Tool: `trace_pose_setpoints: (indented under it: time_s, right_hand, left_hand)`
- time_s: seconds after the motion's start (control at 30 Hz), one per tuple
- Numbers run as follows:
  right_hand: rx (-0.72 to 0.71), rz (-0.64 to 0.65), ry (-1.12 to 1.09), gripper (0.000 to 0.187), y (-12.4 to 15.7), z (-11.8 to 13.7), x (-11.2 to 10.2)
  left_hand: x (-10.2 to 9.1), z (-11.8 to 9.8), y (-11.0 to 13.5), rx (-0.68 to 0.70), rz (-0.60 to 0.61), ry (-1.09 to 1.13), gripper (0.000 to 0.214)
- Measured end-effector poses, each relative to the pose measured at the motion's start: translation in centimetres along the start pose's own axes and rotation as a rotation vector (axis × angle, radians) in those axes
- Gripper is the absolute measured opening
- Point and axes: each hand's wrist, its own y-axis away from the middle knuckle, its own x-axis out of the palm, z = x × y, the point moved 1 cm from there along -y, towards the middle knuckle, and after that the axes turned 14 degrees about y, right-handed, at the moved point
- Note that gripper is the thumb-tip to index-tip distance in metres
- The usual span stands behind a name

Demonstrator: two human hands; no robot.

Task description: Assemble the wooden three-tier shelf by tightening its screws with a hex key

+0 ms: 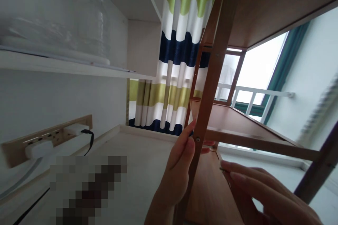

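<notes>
A brown wooden shelf rack [237, 126] with several boards stands in front of me on a pale surface. My left hand [179, 158] is wrapped round its front left post [211, 77], just below a screw at the middle board. My right hand [261, 190] is at the lower right, fingers held together and pinching a small thin metal piece [221, 169], perhaps a screw or tool tip, close to the lower board [208, 190].
A white wall shelf [79, 66] carries a clear plastic container [60, 17] at the upper left. A power strip [47, 137] with plugs and cables runs along the wall. A striped green, white and navy curtain [179, 42] hangs behind, with a window and white rail [253, 95] at the right.
</notes>
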Motion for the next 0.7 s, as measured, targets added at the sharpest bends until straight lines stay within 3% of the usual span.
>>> trace_pose_setpoints:
  time_s: [0.23,0.43,0.7]
  right_hand:
    - [0.254,-0.174,0.099,0.043,-1.5,1.9,1.7]
    - [0.305,-0.286,0.043,0.042,-2.0,2.9,3.2]
    - [0.363,-0.365,0.154,0.037,-2.5,3.2,4.7]
  left_hand:
    - [0.0,-0.5,-0.1,-0.1,0.013,0.009,0.036]
    - [-0.3,-1.2,-0.2,-0.126,0.023,0.016,0.042]
    - [-1.0,-1.6,-0.2,-0.127,0.093,-0.178,0.042]
